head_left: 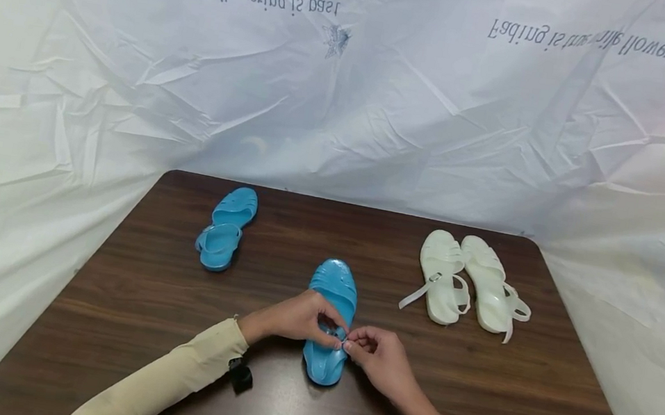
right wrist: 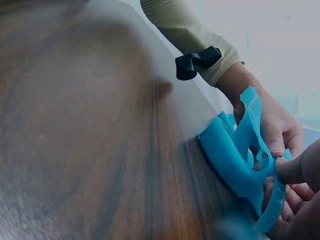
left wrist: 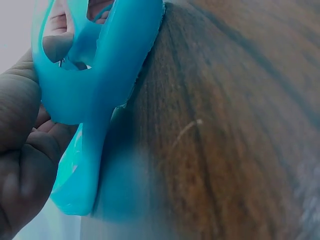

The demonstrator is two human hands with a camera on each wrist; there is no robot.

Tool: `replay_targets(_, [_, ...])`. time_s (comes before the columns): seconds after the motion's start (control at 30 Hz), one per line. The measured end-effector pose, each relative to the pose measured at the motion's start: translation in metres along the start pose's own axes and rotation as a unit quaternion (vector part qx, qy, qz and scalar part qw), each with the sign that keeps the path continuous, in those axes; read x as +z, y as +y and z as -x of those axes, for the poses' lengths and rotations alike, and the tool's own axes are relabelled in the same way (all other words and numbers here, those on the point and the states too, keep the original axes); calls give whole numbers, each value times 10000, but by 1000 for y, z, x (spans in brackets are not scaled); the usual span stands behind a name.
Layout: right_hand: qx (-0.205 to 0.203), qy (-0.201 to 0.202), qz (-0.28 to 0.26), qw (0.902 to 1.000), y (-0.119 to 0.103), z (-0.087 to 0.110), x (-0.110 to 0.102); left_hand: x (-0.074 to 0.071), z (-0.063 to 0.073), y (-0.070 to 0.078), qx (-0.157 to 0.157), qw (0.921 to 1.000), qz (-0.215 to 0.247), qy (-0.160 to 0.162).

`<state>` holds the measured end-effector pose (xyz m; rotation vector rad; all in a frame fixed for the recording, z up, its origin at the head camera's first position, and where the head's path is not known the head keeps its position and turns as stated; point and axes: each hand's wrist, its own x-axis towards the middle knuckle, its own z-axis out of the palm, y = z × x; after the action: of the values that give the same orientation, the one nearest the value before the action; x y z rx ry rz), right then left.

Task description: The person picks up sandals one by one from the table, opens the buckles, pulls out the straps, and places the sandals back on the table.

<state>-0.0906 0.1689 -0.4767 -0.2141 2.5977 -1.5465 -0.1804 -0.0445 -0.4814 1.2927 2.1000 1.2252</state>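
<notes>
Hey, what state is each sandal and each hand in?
Middle blue sandal: sole down, strap held, fastening unclear.
Far-left blue sandal: sole down, strap looks fastened.
Left white sandal: sole down, strap undone.
Right white sandal: sole down, strap undone.
Left hand: pinches middle sandal's strap.
Right hand: pinches it too.

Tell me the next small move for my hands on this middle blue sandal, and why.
Probably steady the blue sandal with your left hand and gently draw the strap with your right hand: both hands' fingertips meet at its side, your right pinching the strap. I can't tell whether it's being fastened or undone.
</notes>
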Motion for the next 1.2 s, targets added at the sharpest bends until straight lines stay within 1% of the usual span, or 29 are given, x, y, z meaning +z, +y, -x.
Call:
replay_targets(0.13, [11,17,44,10000,1,2,-1,0,0,0,68,9999,-74,-31])
replay_targets(0.33, [219,-99,-5,9997,5,10,-6,0,-2,0,225,9995,-211,-66])
replay_targets(0.43, [267,-88,-35,9996,6,11,-6,-1,-2,-1,196,9997,-164,-44])
replay_targets(0.63, [207,-75,-271,9994,5,8,-3,0,-2,-3,194,9997,-173,-21])
replay_targets(0.83, [106,7,-196,9998,2,3,-1,1,-3,-4,261,9996,-143,11])
replay_targets(1.2, [145,-146,44,9998,5,7,-6,-3,1,-4,35,9999,-130,45])
